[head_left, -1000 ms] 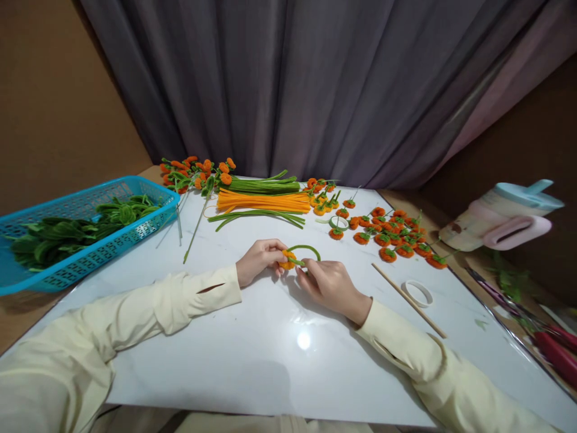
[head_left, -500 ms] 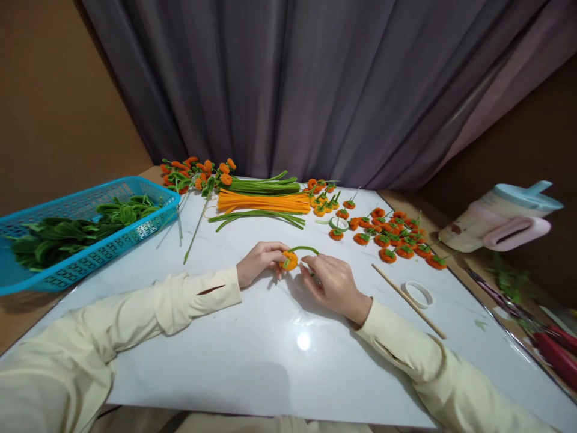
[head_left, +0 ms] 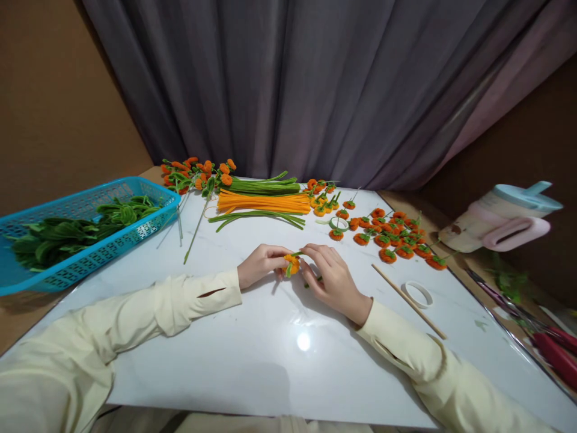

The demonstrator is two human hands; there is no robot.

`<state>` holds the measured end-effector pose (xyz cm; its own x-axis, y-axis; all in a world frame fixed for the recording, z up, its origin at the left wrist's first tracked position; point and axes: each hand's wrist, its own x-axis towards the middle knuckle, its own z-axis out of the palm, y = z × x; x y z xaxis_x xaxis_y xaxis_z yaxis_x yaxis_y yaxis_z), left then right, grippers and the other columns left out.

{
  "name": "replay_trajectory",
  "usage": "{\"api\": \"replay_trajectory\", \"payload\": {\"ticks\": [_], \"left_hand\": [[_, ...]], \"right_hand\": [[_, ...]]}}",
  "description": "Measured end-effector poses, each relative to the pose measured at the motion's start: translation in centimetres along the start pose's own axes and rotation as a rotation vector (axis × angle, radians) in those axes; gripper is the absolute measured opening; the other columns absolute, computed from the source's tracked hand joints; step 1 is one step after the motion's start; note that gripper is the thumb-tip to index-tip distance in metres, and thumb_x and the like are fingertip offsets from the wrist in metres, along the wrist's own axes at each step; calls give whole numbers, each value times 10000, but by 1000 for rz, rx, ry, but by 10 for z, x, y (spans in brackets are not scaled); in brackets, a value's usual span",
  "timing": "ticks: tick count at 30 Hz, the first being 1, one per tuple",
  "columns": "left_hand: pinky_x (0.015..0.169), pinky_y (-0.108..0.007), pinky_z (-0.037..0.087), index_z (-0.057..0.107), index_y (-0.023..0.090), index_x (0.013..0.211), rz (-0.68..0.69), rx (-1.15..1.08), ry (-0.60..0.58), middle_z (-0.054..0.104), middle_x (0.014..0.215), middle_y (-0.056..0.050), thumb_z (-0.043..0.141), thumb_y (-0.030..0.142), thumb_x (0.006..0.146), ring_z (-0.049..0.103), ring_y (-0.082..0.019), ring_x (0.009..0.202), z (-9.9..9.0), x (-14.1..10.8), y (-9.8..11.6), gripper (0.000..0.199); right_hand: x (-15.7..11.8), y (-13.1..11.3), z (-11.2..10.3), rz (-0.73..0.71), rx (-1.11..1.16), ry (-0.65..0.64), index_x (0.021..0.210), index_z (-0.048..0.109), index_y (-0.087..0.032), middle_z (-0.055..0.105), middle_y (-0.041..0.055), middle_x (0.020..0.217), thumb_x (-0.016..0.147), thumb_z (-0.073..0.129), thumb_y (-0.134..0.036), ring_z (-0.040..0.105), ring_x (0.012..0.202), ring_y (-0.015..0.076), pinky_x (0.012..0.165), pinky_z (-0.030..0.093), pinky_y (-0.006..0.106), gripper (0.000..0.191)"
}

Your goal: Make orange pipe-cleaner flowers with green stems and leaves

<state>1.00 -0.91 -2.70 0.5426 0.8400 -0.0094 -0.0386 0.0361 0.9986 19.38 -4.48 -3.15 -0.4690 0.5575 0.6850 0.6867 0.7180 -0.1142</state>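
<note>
Grey curtain is hung behind white tabletop. Blue basket, part-filled w/ green leaves, is set on L side. Lidded cup is placed far R. Bundled orange strips are laid at back, w/ orange flower heads to R. R hand is held just beside L hand. Yellow-orange flower head, btwn hands, is pinched by L thumb & fingers. Green strip is touched by R fingertips; R grip can't be told.
</note>
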Motion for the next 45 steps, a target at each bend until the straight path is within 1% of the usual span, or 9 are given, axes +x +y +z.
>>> {"api": "replay_trajectory", "payload": {"ticks": [3, 6, 14, 18, 24, 31, 36, 40, 45], "left_hand": [[550, -253, 478, 617, 69, 895, 23, 6, 10, 615, 741, -52, 596, 233, 635, 540, -133, 615, 0, 0, -2, 308], [549, -271, 490, 593, 76, 905, 47, 26, 16, 607, 760, -54, 602, 243, 644, 547, -139, 616, 0, 1, -4, 310], [550, -235, 471, 580, 86, 958, 142, 103, -5, 596, 734, -35, 595, 236, 688, 532, -106, 565, 1, 0, -7, 308], [557, -233, 463, 577, 93, 944, 182, 210, 0, 605, 763, -48, 585, 243, 706, 537, -107, 571, 3, -3, -9, 282], [593, -206, 440, 591, 118, 879, 289, 432, 114, 608, 751, -38, 550, 204, 708, 543, -115, 647, 8, -8, -8, 195], [576, -185, 422, 562, 126, 904, 363, 555, 103, 565, 671, 2, 528, 173, 710, 509, -95, 603, 9, -10, -7, 202], [584, -178, 426, 571, 125, 877, 397, 609, 119, 597, 715, -12, 536, 172, 710, 515, -95, 616, 9, -11, -7, 177], [579, -174, 426, 593, 120, 889, 385, 631, 134, 610, 717, -14, 541, 174, 709, 517, -94, 605, 10, -11, -6, 195], [630, -185, 446, 648, 119, 910, 417, 667, 133, 664, 825, -43, 530, 160, 715, 558, -108, 651, 9, -11, -6, 232]], "right_hand": [[-3, 0, 2, 38, 75, -51, 1094, 460, -173, 576, 89, 995, 824, 434, -110, 564, 805, 174, 663, 460, 284, 279], [-4, 0, 2, 23, 121, -55, 1105, 447, -189, 581, 72, 963, 827, 419, -90, 569, 726, 147, 600, 450, 251, 297], [-3, -2, 1, 76, 192, -71, 1048, 462, -193, 590, 51, 882, 855, 423, -138, 562, 673, 129, 581, 428, 233, 205], [2, -3, -3, 220, 300, -120, 982, 463, -182, 599, 29, 810, 868, 435, -206, 529, 597, 109, 546, 417, 221, 120], [14, -3, -12, 459, 505, -256, 860, 488, -173, 546, -16, 623, 841, 486, -294, 486, 552, 109, 506, 397, 219, 123], [15, -1, -14, 521, 597, -307, 843, 518, -163, 557, -8, 639, 819, 518, -317, 494, 574, 110, 535, 418, 227, 156], [13, -4, -13, 472, 539, -279, 828, 511, -166, 543, -15, 618, 824, 502, -266, 479, 546, 103, 503, 390, 209, 101], [8, -8, -9, 305, 358, -234, 821, 489, -178, 521, -26, 603, 836, 453, -182, 447, 497, 91, 478, 350, 199, 39], [2, -13, -2, 158, 137, -219, 835, 472, -179, 552, 12, 670, 873, 385, -150, 492, 553, 118, 515, 360, 219, 99]]}}
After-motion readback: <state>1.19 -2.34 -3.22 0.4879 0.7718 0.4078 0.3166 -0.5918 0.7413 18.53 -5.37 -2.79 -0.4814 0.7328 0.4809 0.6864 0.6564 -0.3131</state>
